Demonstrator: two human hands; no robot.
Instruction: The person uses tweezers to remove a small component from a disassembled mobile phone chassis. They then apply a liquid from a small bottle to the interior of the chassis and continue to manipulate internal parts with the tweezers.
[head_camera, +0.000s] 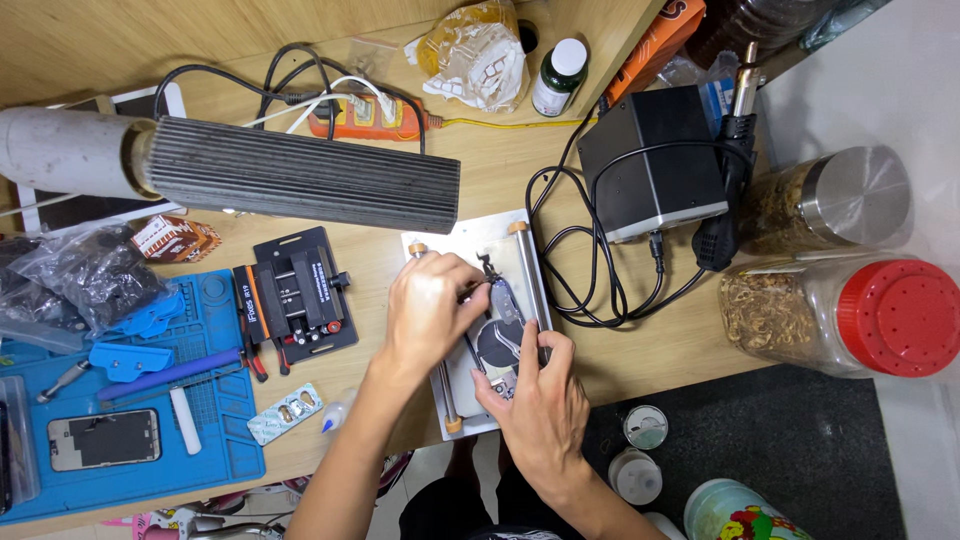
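Observation:
A silver metal plate (455, 243) with a rod along each side lies at the desk's front edge. On it rests a small dark device (498, 345) with a grey strip (505, 300) rising from it. My left hand (428, 312) comes from the lower left, its fingers pinched on a thin tool at the strip's top, just below a small black clip (489, 265). My right hand (540, 405) presses on the device's lower right edge, its fingers partly covering it.
A ribbed dark lamp head (300, 175) hangs over the desk. A black station box (650, 160) with cables sits right of the plate, beside two jars (840, 310). A black clamp jig (300, 295) and a blue mat (225, 300) with a phone (105, 438) lie left.

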